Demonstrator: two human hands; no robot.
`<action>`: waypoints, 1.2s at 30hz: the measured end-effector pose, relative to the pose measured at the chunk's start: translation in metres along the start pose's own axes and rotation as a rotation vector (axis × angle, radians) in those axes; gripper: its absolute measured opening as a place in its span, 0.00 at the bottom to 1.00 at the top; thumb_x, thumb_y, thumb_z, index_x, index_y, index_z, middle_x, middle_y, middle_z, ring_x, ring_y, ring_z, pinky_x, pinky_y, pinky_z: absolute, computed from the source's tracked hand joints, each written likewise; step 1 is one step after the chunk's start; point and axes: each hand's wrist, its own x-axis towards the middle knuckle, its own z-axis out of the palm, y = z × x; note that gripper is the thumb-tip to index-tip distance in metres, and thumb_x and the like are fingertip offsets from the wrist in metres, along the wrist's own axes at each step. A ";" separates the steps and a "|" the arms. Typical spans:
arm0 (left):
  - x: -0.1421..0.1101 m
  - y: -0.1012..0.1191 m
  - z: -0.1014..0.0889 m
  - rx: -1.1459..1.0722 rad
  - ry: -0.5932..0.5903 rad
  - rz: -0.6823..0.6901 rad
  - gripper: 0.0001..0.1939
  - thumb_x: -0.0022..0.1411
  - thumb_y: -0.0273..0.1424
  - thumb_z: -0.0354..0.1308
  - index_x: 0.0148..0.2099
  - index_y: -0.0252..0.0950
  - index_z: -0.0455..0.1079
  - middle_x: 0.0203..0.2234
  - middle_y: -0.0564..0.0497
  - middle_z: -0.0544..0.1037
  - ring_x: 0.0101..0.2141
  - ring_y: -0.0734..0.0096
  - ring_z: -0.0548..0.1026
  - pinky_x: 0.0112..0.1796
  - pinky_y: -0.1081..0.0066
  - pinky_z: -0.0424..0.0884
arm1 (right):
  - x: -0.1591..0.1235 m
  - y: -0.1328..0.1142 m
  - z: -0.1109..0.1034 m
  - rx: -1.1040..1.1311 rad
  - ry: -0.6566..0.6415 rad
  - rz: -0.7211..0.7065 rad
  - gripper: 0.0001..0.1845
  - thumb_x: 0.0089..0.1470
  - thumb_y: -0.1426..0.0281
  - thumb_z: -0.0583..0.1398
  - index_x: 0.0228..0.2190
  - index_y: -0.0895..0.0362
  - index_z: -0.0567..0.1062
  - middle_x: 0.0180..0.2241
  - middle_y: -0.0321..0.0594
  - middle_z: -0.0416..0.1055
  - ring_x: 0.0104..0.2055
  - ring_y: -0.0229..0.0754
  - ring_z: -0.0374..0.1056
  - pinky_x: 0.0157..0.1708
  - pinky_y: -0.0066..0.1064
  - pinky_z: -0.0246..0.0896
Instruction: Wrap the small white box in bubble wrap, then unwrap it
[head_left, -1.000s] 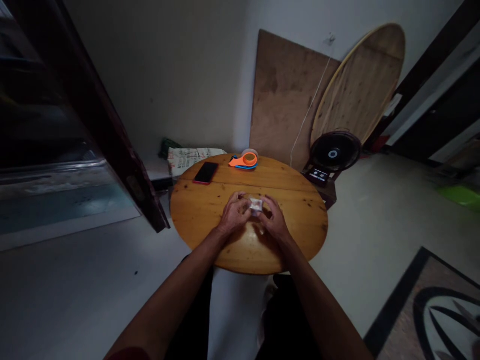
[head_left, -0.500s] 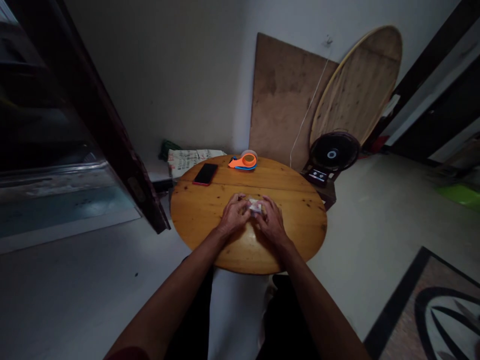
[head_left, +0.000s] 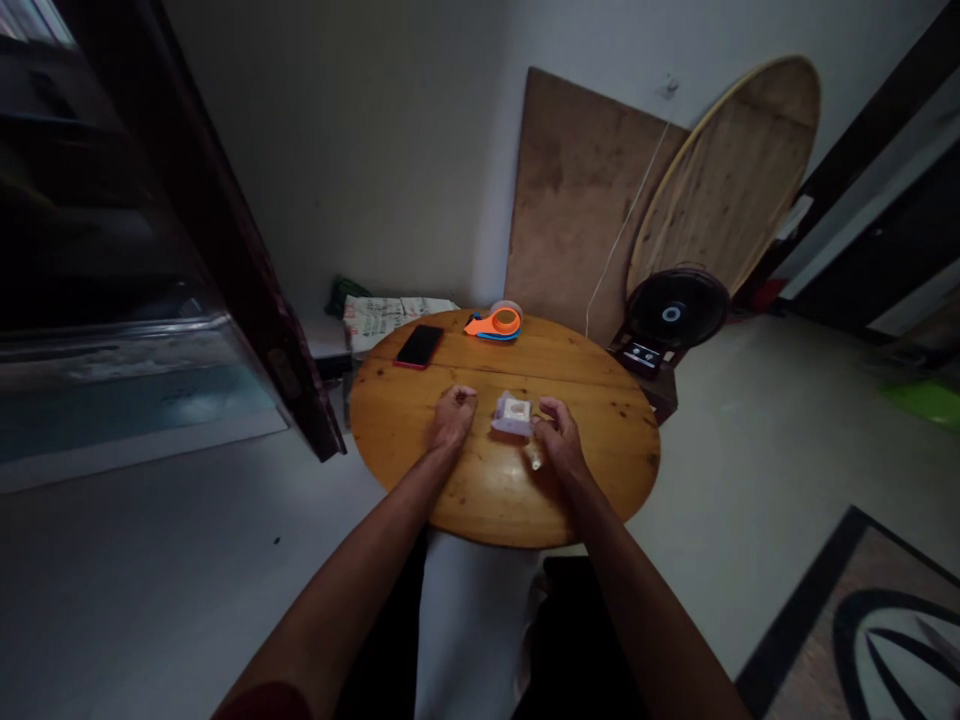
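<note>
A small white packet with pale purple sides point(head_left: 513, 414) lies on the round wooden table point(head_left: 480, 500). My left hand point(head_left: 453, 414) rests to its left, apart from it, with the fingers curled in. Whether anything is inside those fingers is hidden. Close to the packet's right edge is my right hand point(head_left: 561, 436), its fingers bent and apart. Contact between that hand and the packet is unclear. Below the right fingertips a small bright, clear-looking spot shows on the wood, too small to name.
An orange and blue tape dispenser point(head_left: 496, 322) stands at the table's back edge. To its left lies a black phone with a red edge point(head_left: 419, 346). Behind the table's right side is a round black device point(head_left: 675, 312). A brown board point(head_left: 577, 190) leans on the wall.
Both hands were around the packet. They have parted, the left one moving left and the right one slightly right, leaving the packet uncovered on the table.
</note>
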 end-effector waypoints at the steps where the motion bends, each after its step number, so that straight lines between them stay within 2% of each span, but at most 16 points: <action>1: -0.001 0.000 0.001 0.001 -0.002 0.010 0.05 0.53 0.28 0.53 0.32 0.36 0.69 0.24 0.56 0.71 0.27 0.73 0.71 0.31 0.74 0.68 | 0.000 -0.001 0.000 0.005 0.001 0.000 0.22 0.47 0.59 0.59 0.44 0.53 0.69 0.49 0.46 0.68 0.54 0.51 0.64 0.53 0.47 0.61; 6: -0.004 0.001 0.004 0.012 -0.018 0.040 0.05 0.53 0.28 0.53 0.30 0.36 0.70 0.24 0.55 0.72 0.28 0.73 0.71 0.31 0.74 0.68 | -0.002 -0.001 -0.001 -0.012 -0.018 -0.039 0.23 0.48 0.60 0.59 0.47 0.54 0.69 0.51 0.47 0.68 0.55 0.51 0.64 0.54 0.48 0.61; 10: -0.005 0.002 0.004 0.031 -0.038 0.058 0.05 0.53 0.26 0.53 0.30 0.36 0.70 0.25 0.55 0.73 0.29 0.73 0.72 0.33 0.73 0.69 | -0.001 0.004 -0.001 -0.059 -0.086 -0.121 0.34 0.46 0.61 0.62 0.55 0.51 0.64 0.57 0.46 0.64 0.60 0.52 0.60 0.58 0.50 0.56; 13: -0.005 0.001 0.005 0.053 -0.053 0.076 0.05 0.52 0.25 0.53 0.29 0.35 0.70 0.26 0.54 0.74 0.31 0.71 0.73 0.37 0.71 0.71 | 0.003 0.010 0.001 -0.109 -0.124 -0.135 0.41 0.44 0.62 0.65 0.59 0.52 0.60 0.60 0.48 0.61 0.61 0.52 0.59 0.60 0.52 0.53; 15: -0.007 0.000 0.007 0.067 -0.066 0.091 0.07 0.51 0.24 0.54 0.32 0.35 0.72 0.30 0.51 0.76 0.34 0.70 0.74 0.41 0.68 0.72 | 0.005 0.013 0.002 -0.139 -0.141 -0.132 0.43 0.43 0.63 0.65 0.60 0.52 0.59 0.60 0.48 0.61 0.62 0.53 0.58 0.61 0.52 0.52; 16: -0.008 -0.001 0.008 0.076 -0.081 0.105 0.09 0.51 0.24 0.55 0.36 0.34 0.73 0.34 0.49 0.77 0.37 0.68 0.75 0.43 0.67 0.72 | 0.005 0.014 0.002 -0.148 -0.144 -0.130 0.43 0.43 0.64 0.66 0.60 0.52 0.59 0.60 0.48 0.62 0.62 0.53 0.59 0.60 0.52 0.53; 18: -0.012 -0.001 0.010 0.103 -0.125 0.135 0.21 0.50 0.25 0.59 0.49 0.34 0.71 0.43 0.44 0.76 0.44 0.62 0.74 0.49 0.62 0.70 | 0.006 0.015 0.003 -0.152 -0.144 -0.123 0.42 0.43 0.65 0.66 0.60 0.51 0.61 0.58 0.47 0.65 0.60 0.53 0.61 0.59 0.52 0.55; 20: -0.016 -0.001 0.011 0.122 -0.196 0.148 0.35 0.49 0.26 0.62 0.61 0.34 0.63 0.50 0.41 0.73 0.50 0.58 0.72 0.52 0.58 0.68 | 0.005 0.015 0.003 -0.138 -0.145 -0.116 0.41 0.44 0.65 0.65 0.59 0.51 0.62 0.56 0.47 0.67 0.58 0.53 0.64 0.57 0.50 0.58; 22: -0.019 0.001 0.012 0.107 -0.272 0.127 0.42 0.48 0.25 0.62 0.66 0.36 0.55 0.53 0.40 0.72 0.52 0.56 0.71 0.53 0.57 0.67 | 0.005 0.015 0.004 -0.123 -0.149 -0.116 0.40 0.44 0.65 0.65 0.59 0.52 0.62 0.55 0.47 0.68 0.57 0.52 0.65 0.57 0.50 0.59; 26: -0.022 0.005 0.012 -0.015 -0.367 0.089 0.45 0.49 0.23 0.60 0.68 0.36 0.50 0.53 0.40 0.72 0.51 0.58 0.72 0.52 0.59 0.69 | 0.003 0.012 0.004 -0.073 -0.133 -0.134 0.37 0.45 0.65 0.64 0.57 0.53 0.63 0.54 0.47 0.68 0.57 0.51 0.64 0.57 0.49 0.58; 32: -0.022 0.005 0.012 -0.024 -0.357 0.099 0.45 0.52 0.34 0.65 0.68 0.34 0.50 0.53 0.37 0.70 0.52 0.56 0.71 0.52 0.57 0.69 | 0.002 0.010 0.005 -0.019 -0.054 -0.119 0.35 0.47 0.64 0.62 0.57 0.54 0.62 0.54 0.49 0.67 0.56 0.51 0.65 0.56 0.49 0.60; 36: -0.023 0.003 0.012 0.027 -0.356 0.161 0.44 0.53 0.34 0.65 0.68 0.34 0.51 0.53 0.38 0.70 0.52 0.56 0.70 0.54 0.56 0.67 | 0.004 0.012 0.005 -0.088 -0.050 -0.121 0.34 0.45 0.65 0.61 0.55 0.52 0.64 0.55 0.47 0.68 0.56 0.52 0.65 0.57 0.51 0.58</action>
